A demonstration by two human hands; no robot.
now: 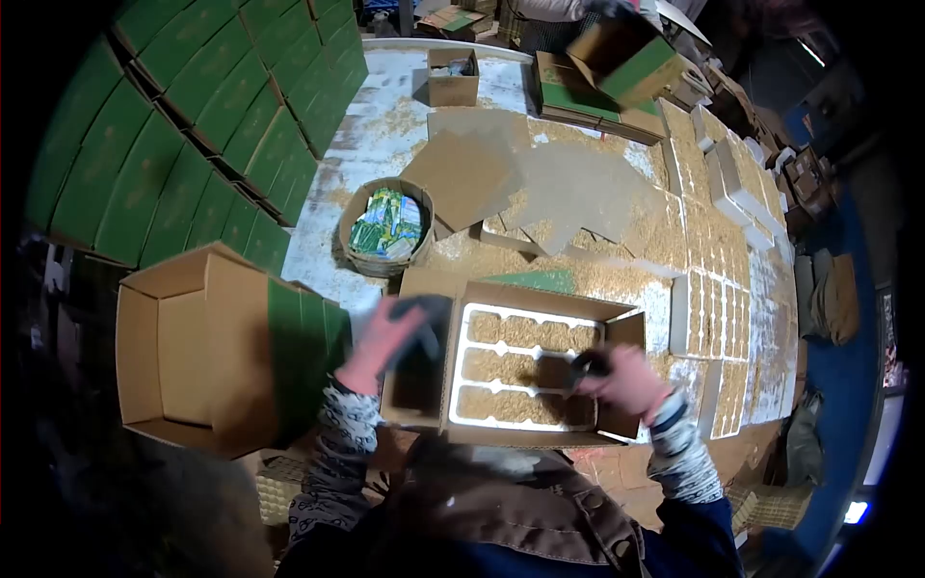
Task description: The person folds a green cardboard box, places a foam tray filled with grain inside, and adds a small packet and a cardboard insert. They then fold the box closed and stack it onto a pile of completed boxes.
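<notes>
A cardboard box (pixel 540 441) stands open in front of me. Inside it lies a white tray (pixel 458 385) whose rows of compartments are filled with tan, crumbly material. My right hand (pixel 626 378), in a pink glove with dark fingers, is over the tray's right end with its fingers curled; whatever may be in them is hidden. My left hand (pixel 385 337), gloved the same way, hovers by the box's left flap (pixel 414 395). Its fingers look stretched out, though motion blurs them, and I see nothing held there.
A round tub (pixel 349 241) of green packets (pixel 387 223) sits beyond my left hand. Cardboard sheets (pixel 462 173) cover part of the table. Filled trays (pixel 708 308) line the right side. Green boxes (pixel 231 116) are stacked left, near an open carton (pixel 231 347). Another person's sleeve (pixel 554 8) shows at the back.
</notes>
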